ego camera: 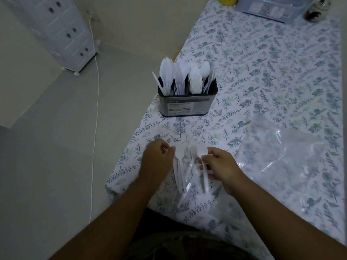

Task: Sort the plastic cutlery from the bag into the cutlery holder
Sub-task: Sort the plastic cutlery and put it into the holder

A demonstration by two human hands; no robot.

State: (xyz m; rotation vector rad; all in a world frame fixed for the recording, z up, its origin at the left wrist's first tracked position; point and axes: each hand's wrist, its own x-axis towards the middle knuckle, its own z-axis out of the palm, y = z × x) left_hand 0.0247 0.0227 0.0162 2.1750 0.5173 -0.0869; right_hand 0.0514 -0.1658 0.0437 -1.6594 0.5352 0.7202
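My right hand (219, 166) pinches a white plastic spoon (203, 162) just below its bowl, handle pointing toward me. My left hand (156, 159) is curled over a small bunch of white cutlery (179, 171) lying on the floral tablecloth; a spoon bowl shows by its fingers. Another spoon (190, 166) lies between my hands. The dark cutlery holder (185, 105) stands upright beyond them, packed with white knives, forks and spoons. The clear plastic bag (281, 151) lies flat to the right.
The table's left edge (131, 147) runs close beside my left hand, with grey floor below. A white cable (95, 109) hangs along the floor. A clear box (270, 8) and a dark jar (317, 10) sit at the far end.
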